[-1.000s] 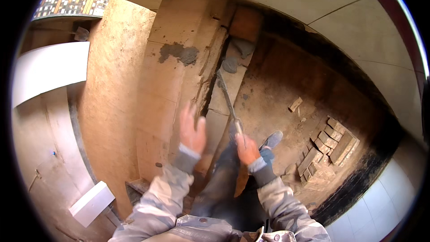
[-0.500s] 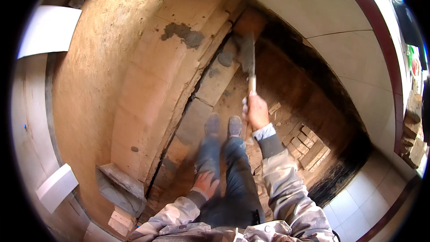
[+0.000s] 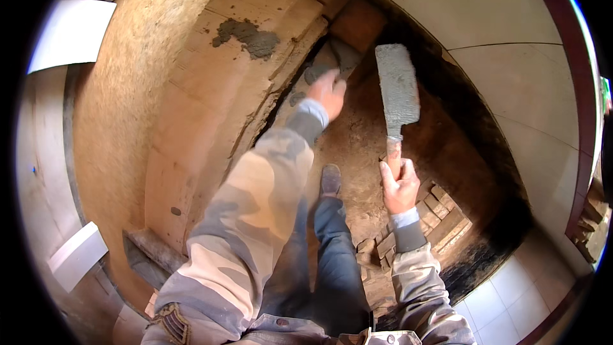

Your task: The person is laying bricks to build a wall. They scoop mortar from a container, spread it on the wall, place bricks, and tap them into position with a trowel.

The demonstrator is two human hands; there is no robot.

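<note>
Mortar (image 3: 258, 41) spots the ledge (image 3: 204, 115); bricks (image 3: 447, 225) lie on brown floor (image 3: 361, 169).

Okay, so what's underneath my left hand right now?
Beside your left hand, part of a grey mortar-like lump shows. Whatever lies directly beneath the hand is covered, and whether it touches the lump I can't tell.

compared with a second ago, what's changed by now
The left hand has reached forward, close to the grey mortar lump; contact is unclear. The right hand has swung the cleaver-shaped trowel rightward, away from the lump, its broad face now showing. Nothing was let go; the mortar patch and stacked bricks stayed put.
</note>
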